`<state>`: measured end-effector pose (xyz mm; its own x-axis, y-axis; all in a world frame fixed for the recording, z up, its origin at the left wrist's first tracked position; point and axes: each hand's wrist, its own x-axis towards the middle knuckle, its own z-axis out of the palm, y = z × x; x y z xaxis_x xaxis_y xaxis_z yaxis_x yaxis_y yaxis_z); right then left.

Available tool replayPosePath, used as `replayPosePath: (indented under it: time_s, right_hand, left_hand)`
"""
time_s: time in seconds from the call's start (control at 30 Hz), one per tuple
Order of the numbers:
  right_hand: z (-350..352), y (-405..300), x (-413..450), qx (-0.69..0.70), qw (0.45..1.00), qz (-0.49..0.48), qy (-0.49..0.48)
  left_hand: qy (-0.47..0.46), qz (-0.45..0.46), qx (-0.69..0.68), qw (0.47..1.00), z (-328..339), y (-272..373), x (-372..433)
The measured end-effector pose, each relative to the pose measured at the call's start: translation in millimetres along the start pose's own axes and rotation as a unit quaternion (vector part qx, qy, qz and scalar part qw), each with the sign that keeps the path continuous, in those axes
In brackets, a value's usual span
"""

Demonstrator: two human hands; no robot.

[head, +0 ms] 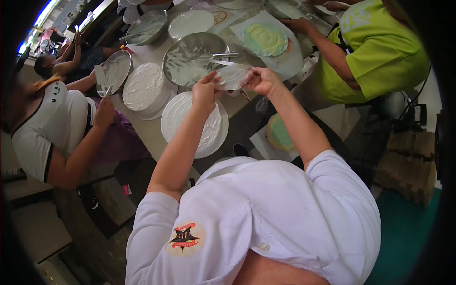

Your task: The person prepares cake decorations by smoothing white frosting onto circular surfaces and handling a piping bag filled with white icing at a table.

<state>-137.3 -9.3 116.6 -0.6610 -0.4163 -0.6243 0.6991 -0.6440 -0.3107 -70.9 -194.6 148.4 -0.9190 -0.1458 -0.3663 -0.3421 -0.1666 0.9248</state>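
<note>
Between my two hands a clear, crumpled plastic bag or film (233, 76) is stretched, with whitish smears on it. My left hand (206, 89) grips one side and my right hand (263, 81) pinches the other. Just beyond is a steel mixing bowl (181, 53) coated with white cream, with a metal-handled whisk (226, 55) leaning in it. Below my left hand, a round cake covered in white icing (178, 117) sits on a board at the table edge. A second white-iced cake (146, 85) stands to its left.
At left a person holds a bowl (115, 71) of cream and a utensil. On the right stands a person in a lime shirt (384, 53), beside a green and yellow iced piece (265, 39) on paper. Another green piece (279, 132) lies lower, and stacked brown cardboard (408, 164) is at far right.
</note>
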Motion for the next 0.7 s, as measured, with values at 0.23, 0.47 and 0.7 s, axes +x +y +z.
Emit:
replayPosePath:
  time_s: [0.23, 0.47, 0.7]
  right_hand:
    - [3, 17, -21, -0.043, 0.997, -0.058, -0.038]
    - [1, 16, -16, -0.478, 0.855, -0.199, -0.03]
    - [9, 2, -5, -0.37, 0.919, -0.13, 0.028]
  left_hand:
    - [0.048, -0.184, -0.389, 0.901, -15, -17, 37]
    - [0.013, -0.182, -0.311, 0.933, -15, -14, 39]
    - [-0.047, 0.048, 0.27, 0.961, 9, 7, 13]
